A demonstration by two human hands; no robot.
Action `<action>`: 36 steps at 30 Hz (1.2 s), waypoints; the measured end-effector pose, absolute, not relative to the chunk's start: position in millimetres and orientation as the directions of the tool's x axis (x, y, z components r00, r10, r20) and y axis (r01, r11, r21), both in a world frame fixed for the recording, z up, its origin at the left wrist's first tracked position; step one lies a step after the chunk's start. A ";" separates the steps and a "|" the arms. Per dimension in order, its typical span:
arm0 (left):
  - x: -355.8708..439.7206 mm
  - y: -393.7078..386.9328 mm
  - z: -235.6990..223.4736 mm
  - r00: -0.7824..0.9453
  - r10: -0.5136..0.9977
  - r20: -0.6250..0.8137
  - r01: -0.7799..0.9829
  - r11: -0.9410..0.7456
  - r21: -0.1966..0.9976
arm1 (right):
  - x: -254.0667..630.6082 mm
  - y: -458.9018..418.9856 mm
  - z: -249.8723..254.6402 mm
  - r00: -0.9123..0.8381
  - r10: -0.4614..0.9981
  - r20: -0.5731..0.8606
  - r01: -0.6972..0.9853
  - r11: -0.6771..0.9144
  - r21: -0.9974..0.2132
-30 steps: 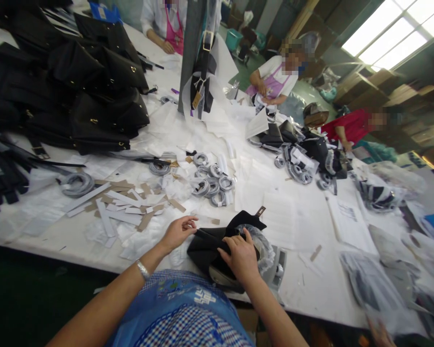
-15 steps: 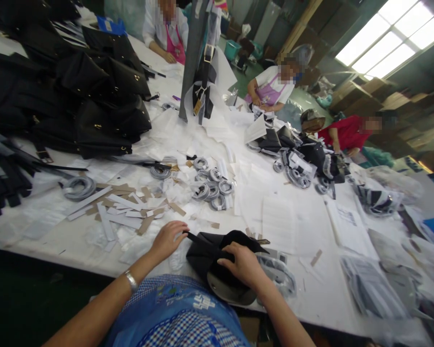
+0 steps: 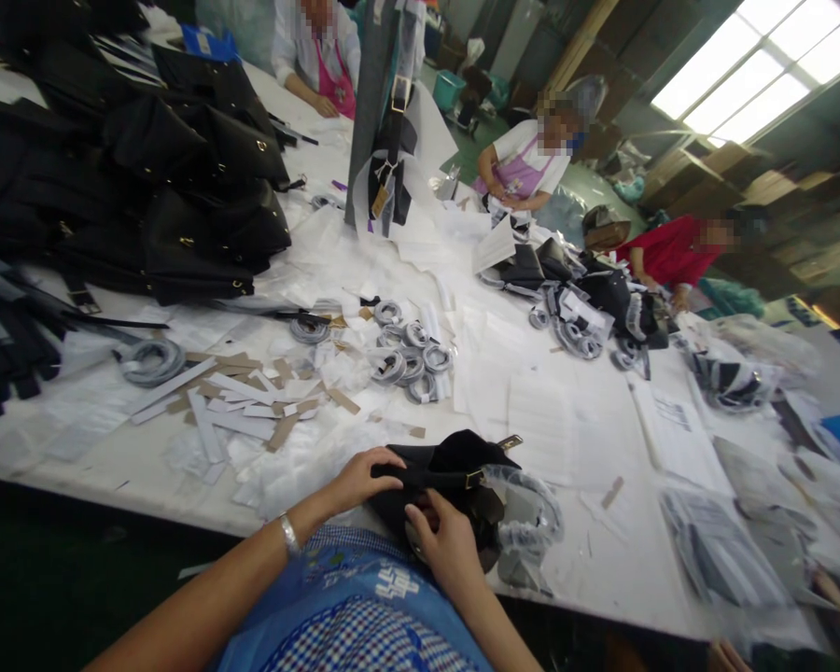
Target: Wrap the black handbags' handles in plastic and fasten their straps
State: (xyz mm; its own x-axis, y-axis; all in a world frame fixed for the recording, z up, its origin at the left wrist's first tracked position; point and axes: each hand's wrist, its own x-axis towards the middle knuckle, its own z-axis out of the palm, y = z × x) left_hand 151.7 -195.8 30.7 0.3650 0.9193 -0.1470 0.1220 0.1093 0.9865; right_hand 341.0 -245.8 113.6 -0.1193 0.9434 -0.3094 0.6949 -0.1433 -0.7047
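Note:
A black handbag lies at the table's front edge, close against my apron. My left hand is closed on a black strap at the bag's left side, thumb and fingers pinching it. From there the strap crosses the bag towards a gold buckle. My right hand is closed at the front of the bag, its fingertips by the strap; what they grip is partly hidden. A plastic-wrapped handle curves out to the right of the bag. Behind it a gold-tipped tab sticks up.
Cardboard and paper strips lie left of centre, with wrapped strap coils beyond. Black bags are heaped at the left. A grey post rises from the table. Three co-workers sit across; another person's hand shows at lower right.
My left hand has moved right, bringing the strap down onto the bag. My right hand has shifted slightly left and down. The buckle and wrapped handle now show more plainly.

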 end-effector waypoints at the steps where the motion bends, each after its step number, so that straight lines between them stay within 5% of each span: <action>1: 151.3 -196.3 30.7 0.372 0.914 -0.162 0.113 0.129 0.985 | 338.0 -246.6 105.5 -0.099 0.941 -0.322 0.647 -0.185 -0.739; 10: 147.6 -210.0 32.0 0.391 0.898 -0.203 0.083 0.185 0.979 | 330.7 -245.4 63.8 0.051 0.933 -0.357 0.326 -0.354 -0.877; 20: 161.4 -225.5 49.3 0.289 0.951 -0.114 0.096 0.089 0.991 | 355.3 -251.5 67.2 0.051 0.926 -0.374 0.388 -0.363 -0.847; 36: 174.7 -222.9 53.3 0.196 0.947 -0.254 0.100 0.239 0.966 | 350.8 -250.9 70.1 -0.033 0.902 -0.430 0.275 -0.405 -0.872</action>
State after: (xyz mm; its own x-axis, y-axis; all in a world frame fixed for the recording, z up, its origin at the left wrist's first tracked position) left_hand 174.7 -222.9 53.3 0.1960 0.9470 -0.2544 0.1004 0.2387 0.9659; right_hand 350.8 -250.9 70.1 -0.0331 0.9024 -0.4296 0.2745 -0.4051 -0.8721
